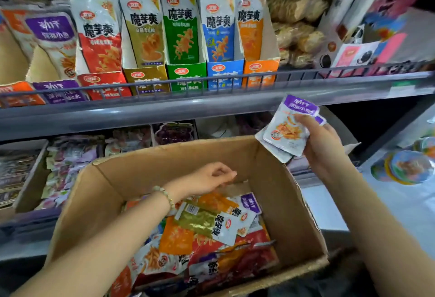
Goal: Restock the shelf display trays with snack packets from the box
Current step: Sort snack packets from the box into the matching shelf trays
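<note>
A brown cardboard box sits open below the shelf, holding several mixed snack packets in orange, gold, red and purple. My right hand grips a small stack of purple-topped packets above the box's right rim. My left hand hovers inside the box over the packets, fingers loosely curled and holding nothing. On the upper shelf stands a row of display trays: purple, red, gold, green, blue and orange, each with upright packets.
A grey wire rail runs along the upper shelf's front edge. Bagged snacks and colourful cartons fill the shelf's right end. Below, a lower shelf holds more packets. Round lidded cups lie at the right.
</note>
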`<state>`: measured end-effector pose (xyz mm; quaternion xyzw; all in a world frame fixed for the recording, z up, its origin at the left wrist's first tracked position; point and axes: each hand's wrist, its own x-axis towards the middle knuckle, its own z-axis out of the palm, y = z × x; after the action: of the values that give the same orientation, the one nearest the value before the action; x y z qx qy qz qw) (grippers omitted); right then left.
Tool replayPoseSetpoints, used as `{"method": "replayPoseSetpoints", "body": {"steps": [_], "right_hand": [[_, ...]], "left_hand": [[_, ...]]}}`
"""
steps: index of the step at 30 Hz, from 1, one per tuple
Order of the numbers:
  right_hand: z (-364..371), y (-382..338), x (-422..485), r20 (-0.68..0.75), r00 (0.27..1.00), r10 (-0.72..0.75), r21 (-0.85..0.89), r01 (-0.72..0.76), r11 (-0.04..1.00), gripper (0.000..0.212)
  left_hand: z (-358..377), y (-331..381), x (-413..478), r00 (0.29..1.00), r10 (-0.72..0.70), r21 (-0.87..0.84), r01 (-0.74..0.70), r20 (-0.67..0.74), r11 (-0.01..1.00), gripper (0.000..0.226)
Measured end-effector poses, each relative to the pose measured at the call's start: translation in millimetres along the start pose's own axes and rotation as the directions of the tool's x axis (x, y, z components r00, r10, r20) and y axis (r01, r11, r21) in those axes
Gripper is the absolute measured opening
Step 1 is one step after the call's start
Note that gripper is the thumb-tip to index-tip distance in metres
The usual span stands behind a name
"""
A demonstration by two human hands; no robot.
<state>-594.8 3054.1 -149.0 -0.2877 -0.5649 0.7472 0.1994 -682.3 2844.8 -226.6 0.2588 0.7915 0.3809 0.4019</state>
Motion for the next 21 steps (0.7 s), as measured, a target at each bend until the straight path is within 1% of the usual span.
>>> {"method": "replayPoseSetpoints", "body": {"steps": [1, 2, 4, 6, 7, 9, 11, 13, 16, 18, 20, 21], "right_hand": [[-11.3, -0.2, 5.9, -0.018, 1.000, 0.008, -0.034, -0.008, 0.999, 0.021], [-19.6, 1.5, 9.9, -0.022, 0.999, 0.035, -0.054, -0.036, 0.998, 0.022], [-29.9, 5.5, 12.5, -0.018, 0.995, 0.093, -0.065, -0.094, 0.993, 0.021], [-34.0, 7.6, 13.8, -0.011, 0.993, 0.115, -0.055, -0.116, 0.992, 0.019], [-35.0, 7.7, 15.8, -0.008, 0.993, 0.115, -0.052, -0.115, 0.992, 0.021], [-34.4, 5.8, 19.8, 0.004, 0.994, 0.107, -0.059, -0.107, 0.992, 0.024], [-30.3, 4.8, 22.3, 0.023, 0.994, 0.110, -0.076, -0.108, 0.991, 0.025], [-24.2, 6.1, 21.8, 0.064, 0.990, 0.127, -0.115, -0.119, 0.986, 0.024], [-17.1, 10.4, 16.8, 0.123, 0.981, 0.149, -0.187, -0.125, 0.974, 0.012], [-15.3, 13.5, 14.6, 0.144, 0.976, 0.164, -0.213, -0.131, 0.968, 0.007], [-14.5, 15.2, 14.1, 0.155, 0.973, 0.173, -0.232, -0.134, 0.963, 0.006], [-14.4, 15.9, 14.6, 0.157, 0.972, 0.177, -0.238, -0.137, 0.962, 0.007]], "left_hand": [[7.0, -10.4, 14.0, 0.999, -0.043, 0.079, 0.042, 0.018, 0.996, 0.050], [14.9, -20.1, 26.2, 0.995, -0.086, 0.123, 0.080, 0.041, 0.989, 0.055], [30.6, -39.2, 46.7, 0.985, -0.152, 0.166, 0.137, 0.080, 0.977, 0.066], [41.5, -52.5, 60.3, 0.981, -0.182, 0.288, 0.154, 0.073, 0.945, 0.092], [45.7, -58.1, 65.0, 0.982, -0.177, 0.384, 0.142, 0.057, 0.912, 0.102], [53.1, -66.1, 67.7, 0.991, -0.135, 0.539, 0.110, 0.008, 0.835, 0.108], [59.2, -74.0, 65.9, 0.996, -0.073, 0.576, 0.088, -0.050, 0.812, 0.112], [64.2, -82.9, 64.1, 0.997, -0.011, 0.584, 0.054, -0.076, 0.810, 0.107], [67.4, -85.9, 66.2, 0.995, -0.020, 0.608, 0.074, -0.095, 0.790, 0.083], [68.0, -82.1, 69.2, 0.989, -0.092, 0.571, 0.143, -0.118, 0.808, 0.077], [68.1, -77.7, 71.0, 0.972, -0.182, 0.481, 0.231, -0.145, 0.846, 0.073], [68.5, -76.5, 71.3, 0.967, -0.198, 0.446, 0.251, -0.162, 0.859, 0.069]]}}
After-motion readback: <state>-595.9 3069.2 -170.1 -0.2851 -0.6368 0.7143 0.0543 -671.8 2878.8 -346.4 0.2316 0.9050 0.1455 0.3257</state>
